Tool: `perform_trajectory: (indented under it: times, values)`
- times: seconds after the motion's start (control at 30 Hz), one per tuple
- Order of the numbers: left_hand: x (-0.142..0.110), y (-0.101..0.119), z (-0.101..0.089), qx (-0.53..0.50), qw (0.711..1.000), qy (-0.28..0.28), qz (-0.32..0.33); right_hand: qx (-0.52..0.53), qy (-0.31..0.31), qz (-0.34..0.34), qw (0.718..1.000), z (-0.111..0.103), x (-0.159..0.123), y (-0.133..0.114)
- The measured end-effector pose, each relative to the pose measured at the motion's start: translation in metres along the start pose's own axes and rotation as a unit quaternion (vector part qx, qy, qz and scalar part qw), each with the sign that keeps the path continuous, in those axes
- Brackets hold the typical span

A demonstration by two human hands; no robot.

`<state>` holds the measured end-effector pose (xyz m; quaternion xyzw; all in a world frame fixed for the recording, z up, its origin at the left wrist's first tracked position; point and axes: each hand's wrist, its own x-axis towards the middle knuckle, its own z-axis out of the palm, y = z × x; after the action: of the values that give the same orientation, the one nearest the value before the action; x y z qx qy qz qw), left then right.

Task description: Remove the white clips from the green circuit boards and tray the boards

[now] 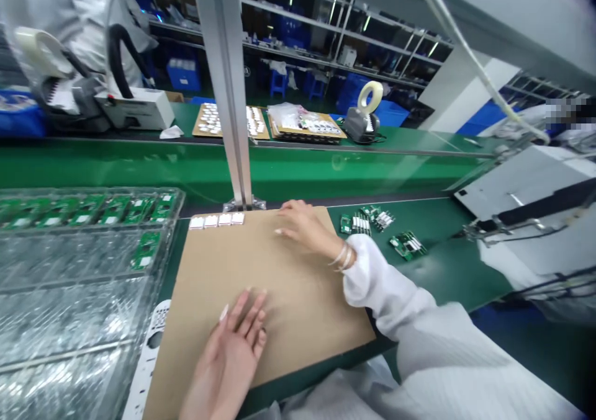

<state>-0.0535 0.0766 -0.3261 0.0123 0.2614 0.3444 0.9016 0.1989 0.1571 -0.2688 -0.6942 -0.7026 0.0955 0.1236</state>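
A brown cardboard sheet (223, 265) lies on the green worktop in front of me. My left hand (237, 345) is palm up over its near part, fingers apart, holding nothing. Farther back, my right hand (305, 224) is over the sheet's far right part with its fingers spread and nothing visible in them. Several small white rectangular pieces (218, 220) sit in a row along the sheet's far left edge. Right of the sheet are green circuit boards (407, 244) with white parts and pins, several of them in a loose group (361, 223).
At left stands a clear plastic tray (105, 277) with green circuit boards (146, 249) in some pockets. A metal post (230, 97) rises behind the sheet. Tape dispensers (363, 119) and laden cardboard sheets (305, 125) occupy the raised ledge. A white machine (544, 190) is at right; a person (84, 17) stands across.
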Motion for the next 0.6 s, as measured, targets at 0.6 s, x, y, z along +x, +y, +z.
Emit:
perform_trajectory:
  times: [0.6]
  values:
    - [0.008,-0.025,0.05,0.019,0.987,0.151,-0.06,-0.121,-0.18,0.17,0.961,-0.026,-0.038,0.149]
